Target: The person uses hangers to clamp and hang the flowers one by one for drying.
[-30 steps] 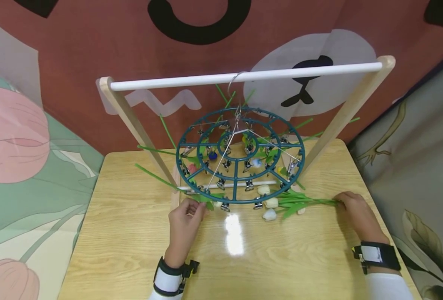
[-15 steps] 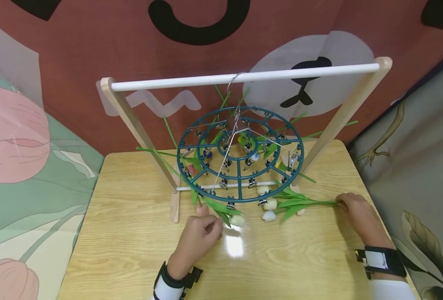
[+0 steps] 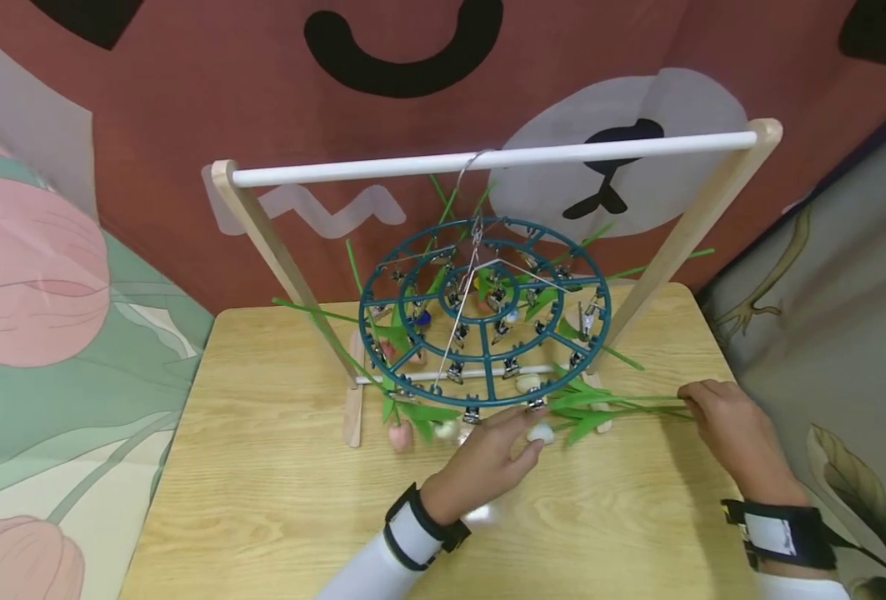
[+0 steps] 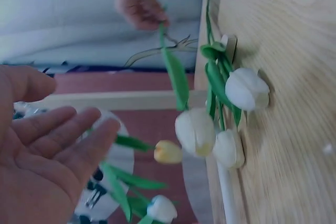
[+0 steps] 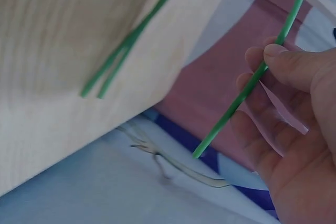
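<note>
My right hand pinches the green stem of a white tulip between thumb and fingers, off the table. Two more white tulips lie on the wooden table beside it, their stems crossing near the ends. My left hand holds nothing; its fingers are extended near the front rim of a round green clip hanger, close to the white tulip heads. Metal clips hang around the hanger's rings. A pink tulip and a pale tulip hang at its front left.
A wooden stand with a white top bar carries the hanger by a hook. Several other flowers, including a blue one, hang beneath the rings. Printed cloth covers the wall behind the table.
My left hand has left the pale tulip at the hanger's front left and moved right, its fingers now straightened. My right hand has raised one stem away from the others.
</note>
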A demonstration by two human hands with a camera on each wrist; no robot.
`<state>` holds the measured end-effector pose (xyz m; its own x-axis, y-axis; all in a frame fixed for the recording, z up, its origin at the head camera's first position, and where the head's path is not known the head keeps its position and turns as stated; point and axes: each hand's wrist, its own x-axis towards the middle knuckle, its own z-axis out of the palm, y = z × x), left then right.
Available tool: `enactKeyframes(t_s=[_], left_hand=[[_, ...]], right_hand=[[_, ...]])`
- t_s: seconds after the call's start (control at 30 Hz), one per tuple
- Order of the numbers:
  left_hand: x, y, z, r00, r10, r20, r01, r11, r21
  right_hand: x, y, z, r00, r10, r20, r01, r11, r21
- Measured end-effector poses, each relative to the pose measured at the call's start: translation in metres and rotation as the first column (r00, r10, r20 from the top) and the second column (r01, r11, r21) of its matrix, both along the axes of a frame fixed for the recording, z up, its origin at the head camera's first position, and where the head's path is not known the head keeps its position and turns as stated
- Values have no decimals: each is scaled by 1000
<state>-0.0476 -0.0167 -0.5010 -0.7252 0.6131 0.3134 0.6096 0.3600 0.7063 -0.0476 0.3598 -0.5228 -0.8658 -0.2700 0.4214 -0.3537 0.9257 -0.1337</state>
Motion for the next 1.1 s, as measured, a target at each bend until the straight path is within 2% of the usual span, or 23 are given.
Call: enactKeyframes(t_s=[0.07, 0.17, 0.3, 0.37, 0.53, 0.67, 0.77, 0.87, 0.93, 1.0, 1.1], left_hand=[[-5, 11, -2, 999, 17, -51, -22, 995, -96], [-12, 26, -6, 993, 32, -115, -55, 976, -208], [-18, 40, -12, 979, 40, -199, -89, 965, -246], [-20, 45, -15, 960, 53, -274, -124, 960, -251], [-23, 51, -22, 899, 102, -426, -225, 941, -251], [-22, 52, -25, 858, 132, -496, -296, 917, -268], [-21, 51, -24, 843, 136, -520, -328, 897, -297], [-18, 47, -20, 837, 139, -529, -356, 872, -335], [-16, 44, -17, 841, 147, -521, -369, 860, -354], [-14, 41, -14, 851, 162, -500, -377, 851, -366], [-11, 38, -13, 871, 179, -457, -367, 856, -365]], right_hand=[[0, -4, 6, 1000, 13, -26, -13, 1000, 11], [0, -11, 16, 998, 31, -49, -31, 999, 20], [1, -25, 30, 996, 56, -70, -54, 998, 26], [2, -32, 36, 994, 68, -79, -66, 997, 28], [6, -49, 50, 991, 90, -99, -85, 995, 51], [11, -59, 60, 986, 119, -115, -110, 991, 81], [14, -66, 67, 980, 142, -141, -129, 987, 95], [17, -73, 73, 973, 156, -171, -139, 984, 109], [18, -78, 76, 970, 162, -182, -141, 983, 121], [20, -83, 79, 967, 170, -190, -147, 981, 128], [24, -90, 82, 969, 173, -179, -150, 980, 133]])
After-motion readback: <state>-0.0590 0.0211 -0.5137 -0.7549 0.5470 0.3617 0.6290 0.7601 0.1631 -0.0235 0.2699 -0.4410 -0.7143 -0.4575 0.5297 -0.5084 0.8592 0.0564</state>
